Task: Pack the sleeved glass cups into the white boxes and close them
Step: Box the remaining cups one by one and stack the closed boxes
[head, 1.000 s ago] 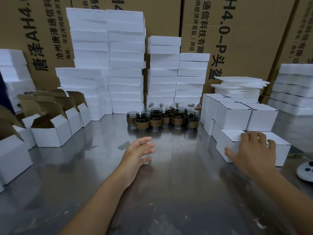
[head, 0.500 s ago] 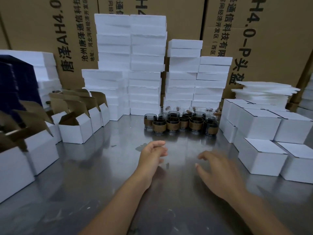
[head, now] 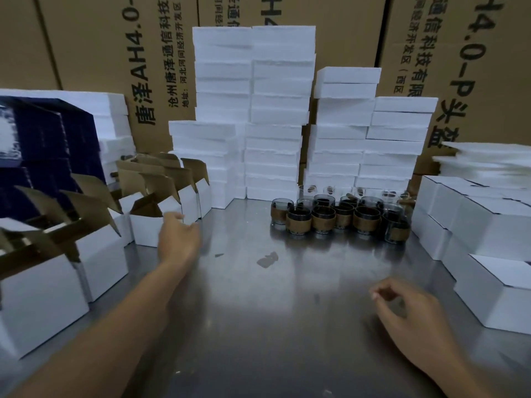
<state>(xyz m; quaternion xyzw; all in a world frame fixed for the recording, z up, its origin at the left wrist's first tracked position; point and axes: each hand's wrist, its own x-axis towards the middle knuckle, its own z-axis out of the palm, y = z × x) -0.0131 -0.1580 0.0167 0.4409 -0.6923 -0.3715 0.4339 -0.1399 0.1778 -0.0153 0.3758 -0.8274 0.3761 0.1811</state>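
Your counter (head: pixel 258 326) carries everything. Cups (head: pixel 339 218) cluster at back centre, packed against one another. Behind them, stacks of slabs (head: pixel 275 124) stand against cartons (head: pixel 86 53) at very back. Open boxes (head: pixel 143 232) run in row down your left side. Closed boxes (head: pixel 488 228) run down your right side, partly two high, just beside cups. Pile of sheets (head: pixel 488 162) sits behind closed boxes. Your left hand (head: pixel 178 239) is at front of one open box. Your right hand (head: pixel 411 320) is over counter at front right, apart from boxes.
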